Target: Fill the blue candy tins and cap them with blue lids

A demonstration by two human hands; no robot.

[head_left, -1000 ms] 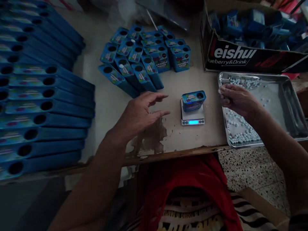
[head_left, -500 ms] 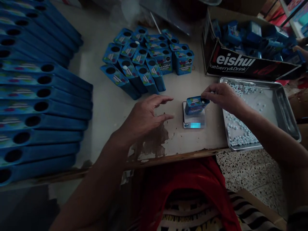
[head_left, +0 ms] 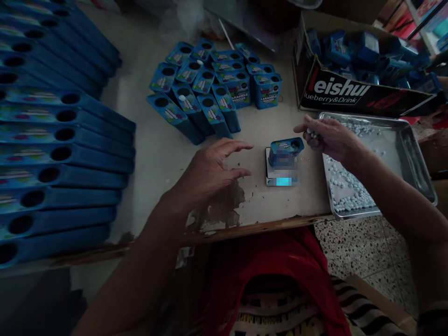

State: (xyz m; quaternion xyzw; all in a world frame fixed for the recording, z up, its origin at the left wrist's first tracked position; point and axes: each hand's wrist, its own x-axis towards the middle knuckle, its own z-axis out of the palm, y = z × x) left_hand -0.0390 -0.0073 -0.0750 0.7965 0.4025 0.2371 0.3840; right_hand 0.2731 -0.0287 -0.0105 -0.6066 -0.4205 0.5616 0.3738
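Step in hand looks like portioning: blue box (head_left: 285,150) sits upright on the small scale (head_left: 271,181), round hole facing up at its right end. Display lit but blurred, can't read the weight. My right hand (head_left: 327,138) is pinched narrow on a few white candies (head_left: 312,133), just beside the hole, over the near corner of the metal tray (head_left: 399,135) with the loose stock; exact count hidden by my fingers. My left hand (head_left: 213,170) is wide, thumb and fingers apart, nothing in it, hanging left of the scale and clear of it. Next move, my read: fingertips squarely over the hole, let candies go one at a time, no leaning on the box or the reading gets skewed. Main risk is a candy bouncing off the rim. Grouped boxes (head_left: 212,112) stand behind, two with a white piece at the hole.
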